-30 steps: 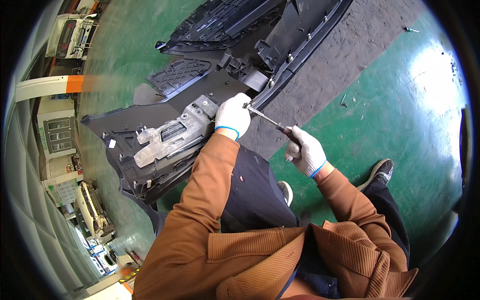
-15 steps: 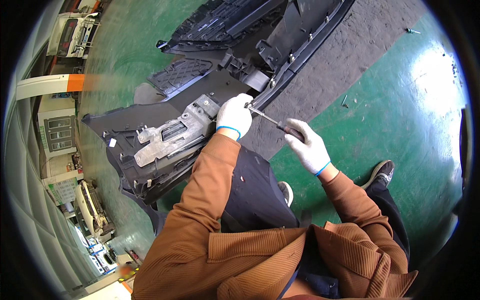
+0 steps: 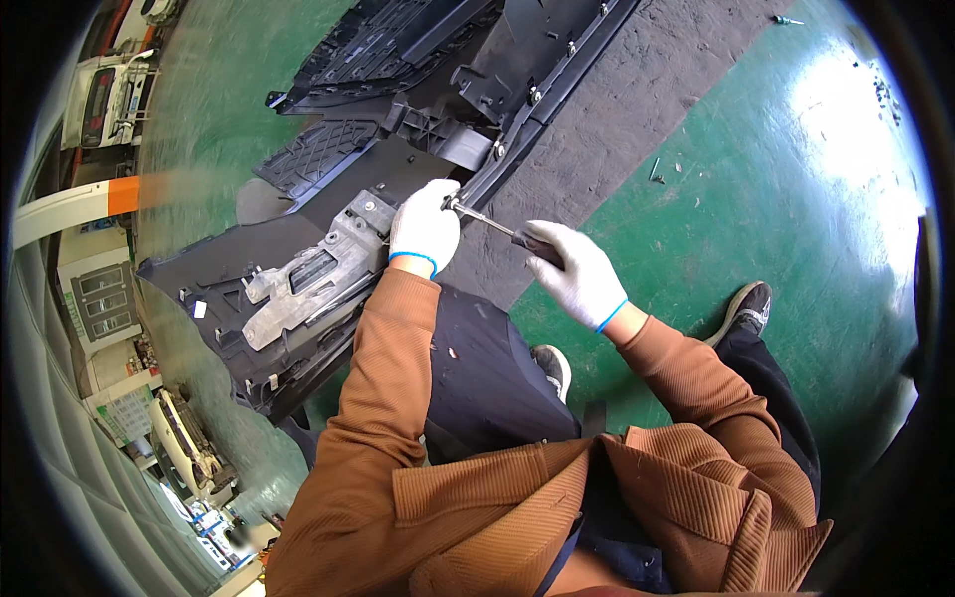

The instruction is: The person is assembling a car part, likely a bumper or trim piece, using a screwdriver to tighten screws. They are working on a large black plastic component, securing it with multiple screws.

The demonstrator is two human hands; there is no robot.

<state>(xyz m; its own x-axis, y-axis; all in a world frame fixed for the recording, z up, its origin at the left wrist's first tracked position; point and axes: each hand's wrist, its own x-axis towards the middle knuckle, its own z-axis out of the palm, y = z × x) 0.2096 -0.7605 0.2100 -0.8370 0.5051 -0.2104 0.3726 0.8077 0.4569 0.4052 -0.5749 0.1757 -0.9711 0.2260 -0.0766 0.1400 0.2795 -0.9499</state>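
My right hand (image 3: 579,277), in a white glove, is closed round the dark handle of a screwdriver (image 3: 489,222). The metal shaft points left, and its tip meets a small fastener (image 3: 453,202) on the rim of a large black plastic car bumper (image 3: 370,185). Also gloved in white, my left hand (image 3: 426,231) is closed on that rim, right beside the tip. Its fingertips are partly hidden behind the edge. A grey metal bracket (image 3: 316,271) lies on the bumper, left of my left hand. Several more fasteners (image 3: 499,150) line the rim farther up.
The bumper extends over a dark grey mat (image 3: 637,129) on a green floor (image 3: 716,189). A loose screw (image 3: 655,169) and a small green-handled tool (image 3: 787,20) lie on the floor to the right. My knee (image 3: 492,363) is just below the bumper. Damaged vehicles (image 3: 189,443) stand far left.
The whole scene, bumper and hands together, has shifted left and slightly up in the picture. The screwdriver tip stays at the fastener, and both hands keep their hold.
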